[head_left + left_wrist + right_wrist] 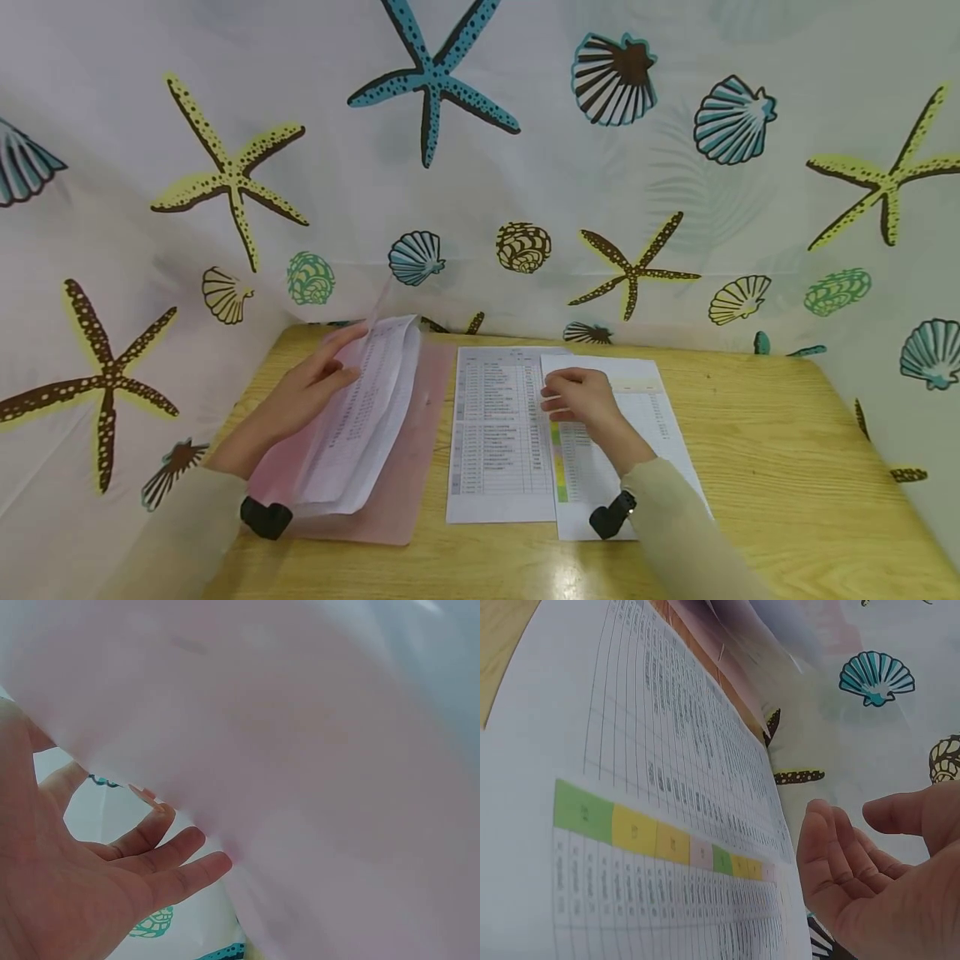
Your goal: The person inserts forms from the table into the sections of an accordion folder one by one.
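A pink folder (431, 417) lies unfolded at the left, with white printed sheets (367, 417) in clear sleeves standing partly lifted. My left hand (311, 392) touches a raised pink translucent leaf (300, 765) of the folder, its fingers extended along the leaf's edge. Part of that hand is hidden behind the leaf in the left wrist view. Over two printed sheets right of the folder hovers my right hand (588, 404), fingers loosely bent and holding nothing. One sheet carries a grey-edged table (498, 450); the overlapping sheet (525, 750) has a green and yellow strip.
Beneath everything is a wooden table (780, 467). A white curtain (480, 192) printed with starfish and shells hangs behind the table and along its sides. Each wrist bears a small black device, one seen at the left wrist (266, 517).
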Motion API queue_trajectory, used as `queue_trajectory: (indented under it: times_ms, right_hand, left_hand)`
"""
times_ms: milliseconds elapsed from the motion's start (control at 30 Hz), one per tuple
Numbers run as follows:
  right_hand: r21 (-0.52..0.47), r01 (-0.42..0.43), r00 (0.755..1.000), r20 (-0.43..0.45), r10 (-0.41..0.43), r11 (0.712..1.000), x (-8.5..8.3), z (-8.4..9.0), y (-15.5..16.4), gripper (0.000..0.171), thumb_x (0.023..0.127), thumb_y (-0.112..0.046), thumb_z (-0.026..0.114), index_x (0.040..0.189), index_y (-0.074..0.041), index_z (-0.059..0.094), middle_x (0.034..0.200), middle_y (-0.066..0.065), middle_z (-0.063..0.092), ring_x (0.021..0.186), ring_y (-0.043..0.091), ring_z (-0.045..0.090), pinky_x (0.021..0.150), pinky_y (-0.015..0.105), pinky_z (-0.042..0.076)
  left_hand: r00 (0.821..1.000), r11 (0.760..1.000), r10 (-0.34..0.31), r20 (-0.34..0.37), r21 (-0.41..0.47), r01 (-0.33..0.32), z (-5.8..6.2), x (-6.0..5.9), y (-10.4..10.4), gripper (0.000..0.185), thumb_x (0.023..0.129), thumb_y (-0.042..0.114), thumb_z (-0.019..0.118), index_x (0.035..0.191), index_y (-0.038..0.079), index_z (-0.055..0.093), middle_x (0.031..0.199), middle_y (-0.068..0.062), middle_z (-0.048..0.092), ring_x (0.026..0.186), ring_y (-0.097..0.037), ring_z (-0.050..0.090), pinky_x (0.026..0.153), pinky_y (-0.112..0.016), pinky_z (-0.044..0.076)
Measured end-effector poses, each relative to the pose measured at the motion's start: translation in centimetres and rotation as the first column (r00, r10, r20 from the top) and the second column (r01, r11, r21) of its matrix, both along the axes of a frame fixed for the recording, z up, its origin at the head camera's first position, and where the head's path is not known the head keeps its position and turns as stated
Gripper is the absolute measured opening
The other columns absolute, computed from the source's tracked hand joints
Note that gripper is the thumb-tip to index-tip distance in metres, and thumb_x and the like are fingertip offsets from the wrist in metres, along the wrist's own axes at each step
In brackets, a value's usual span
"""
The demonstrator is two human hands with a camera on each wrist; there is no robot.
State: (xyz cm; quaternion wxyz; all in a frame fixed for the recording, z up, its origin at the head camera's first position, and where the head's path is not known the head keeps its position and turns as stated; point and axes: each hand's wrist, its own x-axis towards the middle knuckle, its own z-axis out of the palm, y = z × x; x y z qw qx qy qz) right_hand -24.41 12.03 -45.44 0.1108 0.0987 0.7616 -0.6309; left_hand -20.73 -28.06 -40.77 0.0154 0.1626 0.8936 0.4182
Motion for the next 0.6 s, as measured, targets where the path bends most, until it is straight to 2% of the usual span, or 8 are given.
queue_trajectory:
  times_ms: [167,400,600]
  right_hand:
    - [0.032,0.015,1.000,0.009,-0.015,0.999,0.1,0.2,1.7,0.035,0.105,-0.020,0.063,0.130,0.003,0.066,0.112,0.021,0.075,0.087,0.024,0.077,0.082,0.037,0.063]
    - [0.085,0.032,0.999,0.005,-0.032,0.996,0.1,-0.3,4.1,0.035,0.105,-0.023,0.062,0.130,0.001,0.066,0.116,0.020,0.075,0.088,0.023,0.077,0.079,0.035,0.063]
    - [0.099,0.050,0.999,0.013,-0.052,0.994,0.2,-0.7,6.2,0.036,0.106,-0.022,0.061,0.132,0.004,0.065,0.117,0.021,0.074,0.089,0.023,0.077,0.077,0.034,0.063]
  left_hand:
    - [1.000,1.000,-0.011,-0.007,0.009,0.011,-0.1,-0.2,0.0,0.062,0.111,0.023,0.053,0.168,0.026,0.027,0.172,-0.012,0.026,0.134,-0.043,0.048,0.113,-0.065,0.039]
    - [1.000,1.000,0.001,-0.027,-0.026,-0.002,0.0,-0.2,0.2,0.060,0.111,0.025,0.054,0.166,0.025,0.032,0.169,-0.006,0.032,0.117,-0.032,0.057,0.100,-0.046,0.047]
    - [1.000,0.999,-0.002,-0.025,-0.037,0.001,-0.1,-0.1,0.2,0.061,0.111,0.025,0.053,0.167,0.024,0.030,0.168,-0.010,0.031,0.117,-0.034,0.057,0.098,-0.048,0.048]
